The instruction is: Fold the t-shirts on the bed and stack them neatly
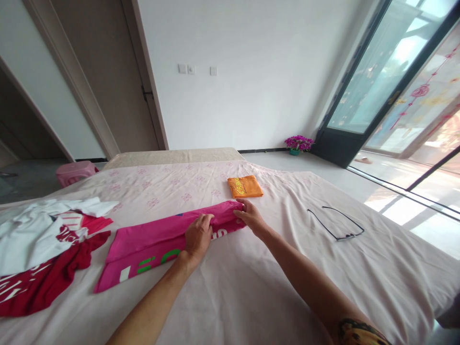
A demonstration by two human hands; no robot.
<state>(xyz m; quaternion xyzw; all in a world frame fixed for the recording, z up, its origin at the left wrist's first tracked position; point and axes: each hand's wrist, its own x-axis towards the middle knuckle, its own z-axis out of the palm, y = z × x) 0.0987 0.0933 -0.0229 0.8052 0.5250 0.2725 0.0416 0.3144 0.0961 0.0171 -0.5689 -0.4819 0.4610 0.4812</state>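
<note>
"Magenta fabric spans both hands: a folded, printed shirt [161, 237]. What could go wrong?"

"Layers could skew if the right hand [251, 218], pinching one end, pulls unevenly; the left hand [199, 235] rests mid-length, its grip unclear."

"And the textures?"

"Creased sheet [230, 292] beneath; left of the hands, a rumpled white garment [39, 230] and crimson garment [53, 282]; to their right, thin-framed eyeglasses [350, 235]; beyond the right fingertips, flat, rectangular orange cloth [247, 187]."

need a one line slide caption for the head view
Left hand and right hand on a folded pink garment, folded orange cloth beyond, glasses at right, rumpled clothes at left.
</note>
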